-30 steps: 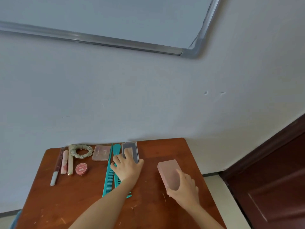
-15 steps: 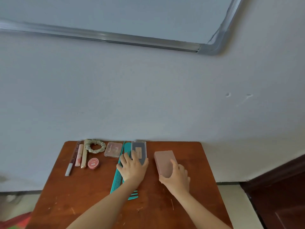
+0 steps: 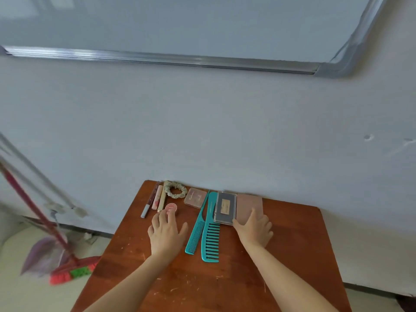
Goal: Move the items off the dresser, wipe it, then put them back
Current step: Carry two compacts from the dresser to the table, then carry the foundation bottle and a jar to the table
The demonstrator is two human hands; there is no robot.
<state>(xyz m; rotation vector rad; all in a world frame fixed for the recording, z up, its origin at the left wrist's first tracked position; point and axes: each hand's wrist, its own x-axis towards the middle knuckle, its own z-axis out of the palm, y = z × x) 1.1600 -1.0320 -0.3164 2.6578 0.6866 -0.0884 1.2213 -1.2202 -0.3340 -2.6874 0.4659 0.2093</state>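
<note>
I watched the right hand (image 3: 254, 230), fingers flat, slide the pale pink rectangular box (image 3: 248, 204) against the flat grey case (image 3: 225, 208); the left hand (image 3: 167, 233), spread, shifted to the round red tin (image 3: 171, 208) (brown wooden dresser (image 3: 292, 244) nearly restocked, I judge).

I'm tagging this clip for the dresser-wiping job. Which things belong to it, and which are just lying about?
Job: dresser, pink box under the right hand, grey case, fine comb, wide comb, square compact, scrunchie, red tin touched by the left hand, tubes.
Lying about: whiteboard, broom.
</note>
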